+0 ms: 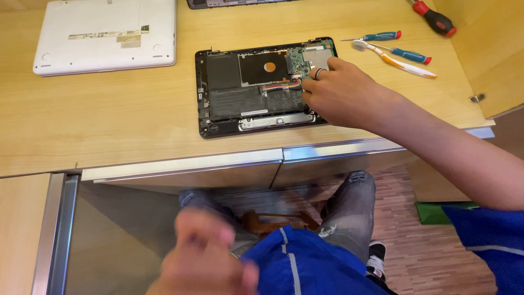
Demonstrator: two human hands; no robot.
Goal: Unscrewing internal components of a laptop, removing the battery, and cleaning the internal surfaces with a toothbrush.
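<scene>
You are in the middle of working inside the opened laptop [256,87], which lies bottom-up on the wooden desk [109,120] with its cover off — the battery [254,101], the green circuit board [299,57] and a bundle of red and black wires [284,84] all show. Your right hand [341,93] rests on the right side of the chassis, fingers curled down onto the area just beside the wires and the board; a ring sits on one finger. The fingertips are bent under and hidden, so you cannot tell whether they pinch a connector or only press on it — they are drawn close together, not spread.

Your left hand [204,257] is low, off the desk above your lap, blurred; its fingers look loosely curled, and whether it holds anything cannot be told.

By my reading, the step is handling something at the wire connector. The next move calls for a small, careful grip at that spot, pulling straight so the wires are not strained.

Well apart to the right lie two blue-handled screwdrivers [382,36], a toothbrush [398,60] and a red-handled screwdriver [434,19]; a white laptop cover [106,35] lies to the left.
</scene>
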